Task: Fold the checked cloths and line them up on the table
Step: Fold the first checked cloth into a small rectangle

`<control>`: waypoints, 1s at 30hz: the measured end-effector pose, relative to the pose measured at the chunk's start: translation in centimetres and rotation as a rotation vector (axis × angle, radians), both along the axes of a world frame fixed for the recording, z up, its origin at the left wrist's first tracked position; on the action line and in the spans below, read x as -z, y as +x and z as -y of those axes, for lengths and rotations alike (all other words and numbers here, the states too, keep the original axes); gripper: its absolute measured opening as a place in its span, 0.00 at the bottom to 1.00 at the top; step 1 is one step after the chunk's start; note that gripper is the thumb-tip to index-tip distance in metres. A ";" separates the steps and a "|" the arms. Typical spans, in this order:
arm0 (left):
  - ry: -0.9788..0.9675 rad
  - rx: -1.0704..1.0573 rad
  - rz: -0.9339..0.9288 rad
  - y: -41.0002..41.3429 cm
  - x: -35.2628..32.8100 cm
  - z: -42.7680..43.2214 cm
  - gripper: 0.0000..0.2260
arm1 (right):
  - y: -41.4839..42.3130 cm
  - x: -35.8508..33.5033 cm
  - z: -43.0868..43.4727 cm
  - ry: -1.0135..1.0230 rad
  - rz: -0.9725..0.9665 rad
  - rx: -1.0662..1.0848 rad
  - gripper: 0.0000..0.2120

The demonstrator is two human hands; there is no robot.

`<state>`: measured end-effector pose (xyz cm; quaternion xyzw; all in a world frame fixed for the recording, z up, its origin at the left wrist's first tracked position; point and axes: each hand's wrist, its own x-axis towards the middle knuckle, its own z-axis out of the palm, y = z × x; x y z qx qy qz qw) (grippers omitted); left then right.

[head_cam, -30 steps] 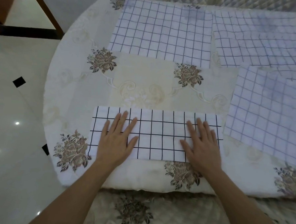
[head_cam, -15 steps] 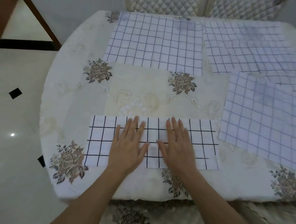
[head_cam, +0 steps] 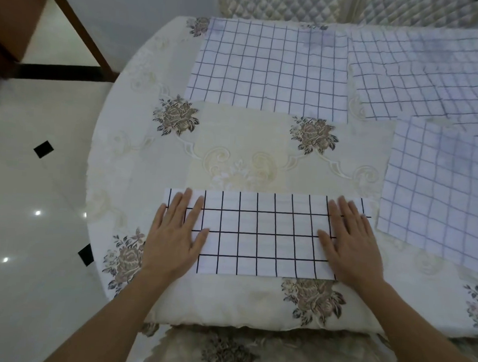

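A round counter [head_cam: 139, 153] with a floral covering carries three open checked cloths: one [head_cam: 268, 69] beyond the folded strip, one [head_cam: 420, 77] beyond and right of it, one [head_cam: 436, 191] just right of it. The folded strip [head_cam: 265, 234] lies flat, nearest the person. The left hand [head_cam: 174, 232] and right hand [head_cam: 351, 242] press its two ends, each grip wide, holding nothing. Uneven pushing would likely skew the layers or wrinkle the fold.
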<state>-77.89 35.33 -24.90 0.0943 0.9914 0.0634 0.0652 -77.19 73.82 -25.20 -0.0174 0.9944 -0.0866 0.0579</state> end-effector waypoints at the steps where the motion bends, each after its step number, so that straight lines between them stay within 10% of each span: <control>1: 0.003 0.003 -0.003 0.0 0.0 0.0 0.29 | 0.0 -0.1 -0.2 -0.004 -0.001 -0.006 0.33; 13: -0.062 0.095 -0.059 -1.2 -2.4 -1.2 0.30 | 0.5 -4.5 -1.4 -0.035 -0.063 -0.064 0.28; 30: -0.011 1.370 -0.142 -10.5 -6.5 -27.8 0.14 | 8.4 -4.7 -4.6 -0.031 -0.171 0.414 0.16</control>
